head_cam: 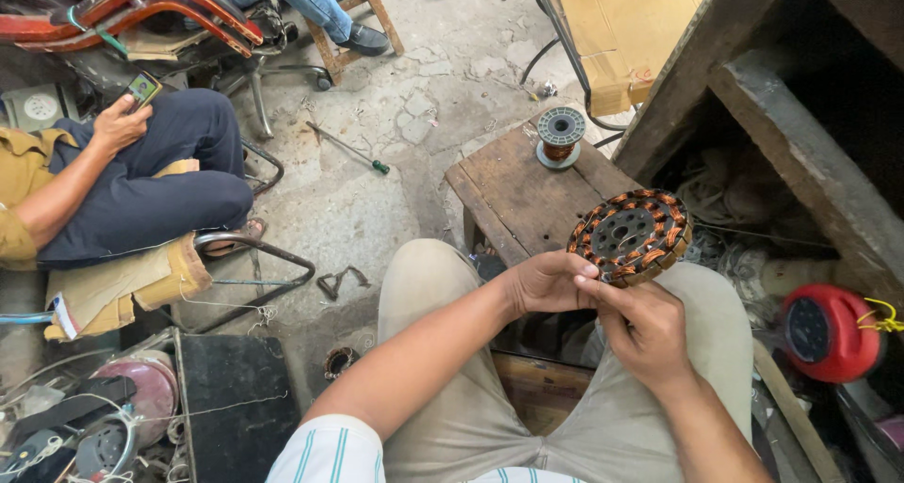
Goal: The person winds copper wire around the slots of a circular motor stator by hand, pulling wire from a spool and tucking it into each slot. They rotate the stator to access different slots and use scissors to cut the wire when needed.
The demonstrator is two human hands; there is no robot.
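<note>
I'm seeing both hands gripping stator right of centre: left hand pinching rim, right hand working lower edge. Copper coils looking all wound; wire spool sitting unused on stool above.

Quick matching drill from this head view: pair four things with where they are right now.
1. round copper-wound stator
2. grey wire spool
3. green-handled screwdriver
4. round red casing

a. on the cracked concrete floor
b. held by left hand and right hand
c. on the small wooden stool
d. low at the right edge

Pairs: 1-b, 2-c, 3-a, 4-d
</note>
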